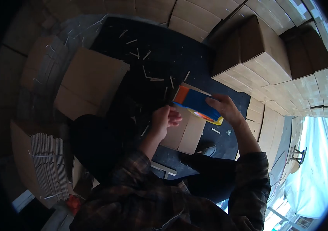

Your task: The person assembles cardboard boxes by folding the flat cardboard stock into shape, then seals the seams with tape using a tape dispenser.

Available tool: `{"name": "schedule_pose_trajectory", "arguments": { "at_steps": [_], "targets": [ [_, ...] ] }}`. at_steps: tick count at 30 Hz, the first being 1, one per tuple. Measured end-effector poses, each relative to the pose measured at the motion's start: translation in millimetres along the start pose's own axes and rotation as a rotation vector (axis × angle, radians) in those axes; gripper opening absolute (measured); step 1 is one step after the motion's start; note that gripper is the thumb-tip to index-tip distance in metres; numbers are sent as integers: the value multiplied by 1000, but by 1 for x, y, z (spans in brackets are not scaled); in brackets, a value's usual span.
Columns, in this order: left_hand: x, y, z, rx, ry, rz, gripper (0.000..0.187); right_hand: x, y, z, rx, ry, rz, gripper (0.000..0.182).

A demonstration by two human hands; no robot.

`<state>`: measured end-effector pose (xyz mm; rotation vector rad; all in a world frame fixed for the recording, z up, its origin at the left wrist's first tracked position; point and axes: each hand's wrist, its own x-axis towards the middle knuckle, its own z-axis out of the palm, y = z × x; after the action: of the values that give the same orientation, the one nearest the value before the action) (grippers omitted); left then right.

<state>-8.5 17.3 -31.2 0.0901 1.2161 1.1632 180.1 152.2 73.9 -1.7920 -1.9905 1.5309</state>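
My right hand (pixel 225 109) is wrapped round a blue tape dispenser (pixel 198 101) with an orange front end. A roll of tape with a yellow rim (pixel 205 116) shows along its lower side. Close to the dispenser's orange end is my left hand (pixel 165 121), its fingers curled and the thumb against the index finger. Whether a tape end sits in that pinch is too small to make out. Beneath both hands lies a flat piece of cardboard (pixel 185 133), partly covered by the dispenser and the left hand.
Stacked cardboard boxes (pixel 264 65) stand at the upper right. Flat cardboard (pixel 90 82) lies at the left, above a bundle of folded cartons (pixel 48 163). Small cardboard strips (pixel 144 73) litter the dark floor mat (pixel 156 42). Clear plastic sheeting (pixel 318 154) hangs at the right.
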Motion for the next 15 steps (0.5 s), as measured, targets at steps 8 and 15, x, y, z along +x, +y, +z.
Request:
{"name": "schedule_pose_trajectory", "arguments": {
  "at_steps": [8, 15],
  "targets": [
    [36, 34, 16, -6, -70, -79, 35, -2, -10, -4, 3, -60, 16, 76],
    [54, 19, 3, 20, -24, 216, 19, 7, -27, 5, -128, -117, 67, 62]
  ]
}}
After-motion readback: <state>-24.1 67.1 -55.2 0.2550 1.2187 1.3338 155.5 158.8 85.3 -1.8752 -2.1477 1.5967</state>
